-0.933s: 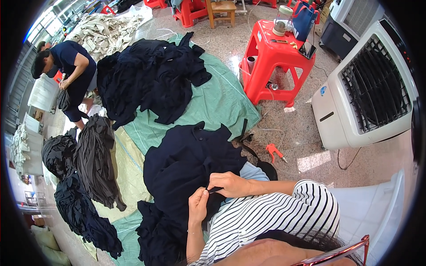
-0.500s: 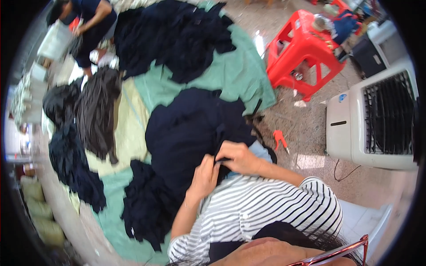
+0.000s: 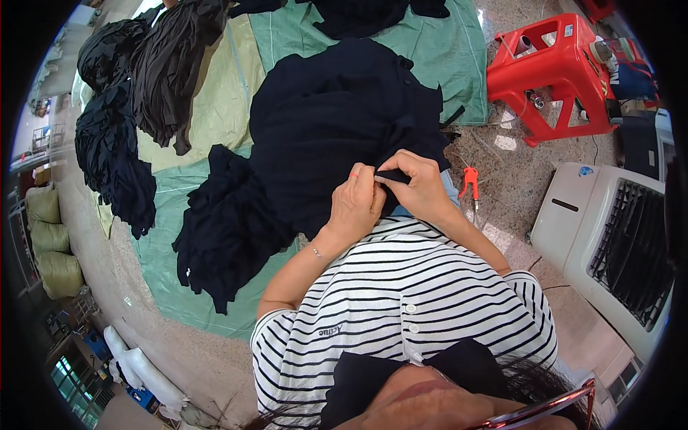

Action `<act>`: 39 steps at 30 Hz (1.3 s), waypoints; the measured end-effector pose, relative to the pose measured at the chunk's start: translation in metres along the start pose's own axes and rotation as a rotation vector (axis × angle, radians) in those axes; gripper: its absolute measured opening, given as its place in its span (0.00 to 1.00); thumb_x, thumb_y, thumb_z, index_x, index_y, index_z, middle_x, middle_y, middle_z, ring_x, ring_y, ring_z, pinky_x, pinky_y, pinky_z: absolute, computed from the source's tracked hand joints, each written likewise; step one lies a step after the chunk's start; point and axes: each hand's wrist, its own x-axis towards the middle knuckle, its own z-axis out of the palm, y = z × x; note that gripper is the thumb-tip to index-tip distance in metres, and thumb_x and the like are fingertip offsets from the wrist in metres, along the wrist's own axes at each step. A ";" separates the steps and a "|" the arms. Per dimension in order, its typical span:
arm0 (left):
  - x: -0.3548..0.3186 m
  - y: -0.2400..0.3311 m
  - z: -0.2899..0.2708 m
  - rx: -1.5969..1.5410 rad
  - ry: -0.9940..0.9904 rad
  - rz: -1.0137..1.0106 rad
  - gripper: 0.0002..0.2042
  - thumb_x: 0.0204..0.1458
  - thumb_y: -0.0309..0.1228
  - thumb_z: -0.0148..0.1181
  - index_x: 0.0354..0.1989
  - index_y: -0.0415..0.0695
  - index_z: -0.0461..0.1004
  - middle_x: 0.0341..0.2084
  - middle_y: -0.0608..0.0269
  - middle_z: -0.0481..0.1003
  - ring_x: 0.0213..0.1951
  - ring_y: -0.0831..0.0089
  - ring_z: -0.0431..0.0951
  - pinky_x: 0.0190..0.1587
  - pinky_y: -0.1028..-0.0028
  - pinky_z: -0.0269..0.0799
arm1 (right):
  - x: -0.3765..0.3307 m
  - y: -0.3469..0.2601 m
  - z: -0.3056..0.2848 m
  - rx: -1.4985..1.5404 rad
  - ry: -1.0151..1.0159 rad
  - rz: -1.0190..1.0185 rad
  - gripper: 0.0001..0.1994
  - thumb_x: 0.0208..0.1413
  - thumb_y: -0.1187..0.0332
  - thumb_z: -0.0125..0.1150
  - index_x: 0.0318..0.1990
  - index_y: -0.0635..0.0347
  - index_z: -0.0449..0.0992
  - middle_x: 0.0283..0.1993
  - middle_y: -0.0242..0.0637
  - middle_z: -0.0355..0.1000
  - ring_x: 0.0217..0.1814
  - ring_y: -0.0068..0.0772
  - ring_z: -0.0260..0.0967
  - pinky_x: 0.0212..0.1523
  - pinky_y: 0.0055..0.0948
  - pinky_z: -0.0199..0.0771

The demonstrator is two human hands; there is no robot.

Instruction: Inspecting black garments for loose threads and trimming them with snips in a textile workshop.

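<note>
A large dark navy garment is spread in front of me, its near part bunched up close to my body. Both hands meet at its near edge. The fingers of my left hand are closed in a pinch on the cloth, with a red band on one finger. My right hand, thumb and fingers pressed together, grips a small dark fold of the same garment right beside the left fingertips. What lies between the fingertips is too small to make out. Light blue cloth shows under my right forearm.
Dark garment heaps lie at left on a green sheet; a grey-brown pile rests farther off. To the right are a red plastic stool, a red air blow gun on the floor and a white air cooler.
My view has tilted, so the garment and hands sit higher in the picture. The co-worker at far left has mostly left view. Both hands keep pinching the garment's edge.
</note>
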 end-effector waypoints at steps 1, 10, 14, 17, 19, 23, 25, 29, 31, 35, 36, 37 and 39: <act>0.000 0.000 -0.002 -0.021 -0.014 -0.005 0.08 0.51 0.20 0.56 0.39 0.35 0.67 0.30 0.47 0.69 0.26 0.47 0.74 0.26 0.58 0.71 | 0.000 0.000 -0.001 0.027 -0.037 0.080 0.07 0.47 0.80 0.70 0.33 0.68 0.77 0.29 0.35 0.74 0.32 0.25 0.73 0.33 0.24 0.71; 0.000 -0.020 -0.016 -1.190 -0.057 -0.681 0.09 0.62 0.31 0.59 0.34 0.39 0.79 0.24 0.76 0.72 0.29 0.90 0.67 0.33 0.85 0.63 | -0.005 0.017 0.000 0.339 -0.062 0.218 0.08 0.50 0.76 0.70 0.37 0.66 0.78 0.32 0.34 0.75 0.36 0.18 0.71 0.38 0.21 0.69; 0.009 -0.014 -0.025 -1.285 -0.052 -0.782 0.07 0.60 0.29 0.62 0.33 0.39 0.80 0.27 0.71 0.78 0.29 0.87 0.73 0.34 0.85 0.68 | -0.003 0.007 -0.006 0.155 -0.103 0.076 0.09 0.49 0.76 0.70 0.38 0.66 0.78 0.33 0.33 0.74 0.36 0.22 0.71 0.39 0.22 0.69; 0.014 -0.017 -0.027 -1.385 -0.023 -0.855 0.05 0.58 0.27 0.64 0.34 0.39 0.80 0.28 0.67 0.80 0.28 0.84 0.77 0.33 0.83 0.73 | -0.002 0.009 -0.011 0.203 -0.175 0.108 0.09 0.49 0.77 0.71 0.38 0.66 0.79 0.33 0.33 0.74 0.36 0.23 0.71 0.39 0.23 0.69; 0.016 -0.017 -0.027 -1.466 0.000 -0.840 0.04 0.57 0.27 0.64 0.34 0.39 0.80 0.27 0.67 0.80 0.28 0.83 0.77 0.32 0.81 0.74 | -0.006 0.012 -0.014 0.298 -0.243 0.261 0.08 0.48 0.77 0.71 0.37 0.66 0.81 0.33 0.33 0.74 0.36 0.22 0.71 0.39 0.22 0.68; 0.012 -0.012 -0.028 -1.424 0.025 -0.839 0.04 0.57 0.26 0.63 0.34 0.39 0.81 0.27 0.65 0.80 0.28 0.81 0.78 0.32 0.80 0.75 | -0.008 0.014 -0.012 0.336 -0.162 0.240 0.07 0.48 0.78 0.71 0.35 0.67 0.81 0.33 0.33 0.75 0.37 0.22 0.71 0.40 0.21 0.68; 0.010 -0.008 -0.026 -1.379 0.071 -0.850 0.04 0.57 0.26 0.64 0.34 0.39 0.81 0.27 0.65 0.80 0.28 0.80 0.78 0.32 0.78 0.75 | -0.007 0.010 -0.009 0.317 -0.124 0.212 0.06 0.47 0.79 0.70 0.35 0.67 0.81 0.33 0.34 0.76 0.39 0.22 0.73 0.42 0.22 0.70; 0.008 -0.014 -0.008 -1.273 0.089 -0.833 0.02 0.53 0.23 0.64 0.31 0.40 0.81 0.26 0.67 0.80 0.29 0.82 0.77 0.34 0.81 0.73 | -0.017 0.017 -0.010 0.562 -0.055 0.287 0.04 0.49 0.81 0.62 0.33 0.67 0.76 0.35 0.32 0.73 0.42 0.23 0.69 0.48 0.22 0.66; 0.005 -0.017 0.001 -0.960 0.032 -0.699 0.01 0.50 0.22 0.66 0.30 0.38 0.81 0.24 0.69 0.78 0.27 0.86 0.73 0.31 0.82 0.69 | -0.015 -0.007 -0.011 0.732 -0.116 0.243 0.04 0.49 0.80 0.59 0.33 0.65 0.72 0.37 0.33 0.69 0.42 0.24 0.64 0.49 0.22 0.60; 0.009 -0.019 -0.012 -0.880 -0.065 -0.572 0.03 0.53 0.24 0.64 0.31 0.37 0.80 0.22 0.74 0.76 0.26 0.88 0.70 0.29 0.83 0.65 | -0.009 -0.017 -0.014 0.389 -0.265 0.008 0.10 0.44 0.85 0.62 0.34 0.65 0.72 0.34 0.36 0.69 0.38 0.31 0.67 0.43 0.25 0.66; 0.010 -0.022 -0.017 -0.995 -0.109 -0.583 0.03 0.53 0.23 0.64 0.32 0.37 0.80 0.24 0.73 0.77 0.27 0.89 0.71 0.30 0.84 0.66 | -0.005 -0.022 -0.016 0.143 -0.238 -0.087 0.12 0.42 0.87 0.63 0.34 0.65 0.72 0.33 0.38 0.69 0.36 0.35 0.68 0.40 0.27 0.67; 0.009 -0.026 -0.019 -1.071 -0.127 -0.569 0.03 0.54 0.23 0.63 0.32 0.37 0.80 0.24 0.73 0.76 0.28 0.89 0.70 0.31 0.84 0.65 | -0.004 -0.021 -0.015 -0.006 -0.179 -0.166 0.15 0.39 0.88 0.66 0.35 0.65 0.72 0.33 0.42 0.69 0.33 0.41 0.70 0.34 0.29 0.68; 0.012 -0.025 -0.025 -1.117 -0.207 -0.503 0.03 0.54 0.23 0.62 0.31 0.37 0.80 0.24 0.74 0.75 0.28 0.89 0.70 0.32 0.85 0.65 | -0.007 -0.020 -0.011 -0.074 -0.131 -0.188 0.15 0.40 0.88 0.66 0.35 0.65 0.72 0.33 0.43 0.69 0.33 0.44 0.71 0.34 0.31 0.69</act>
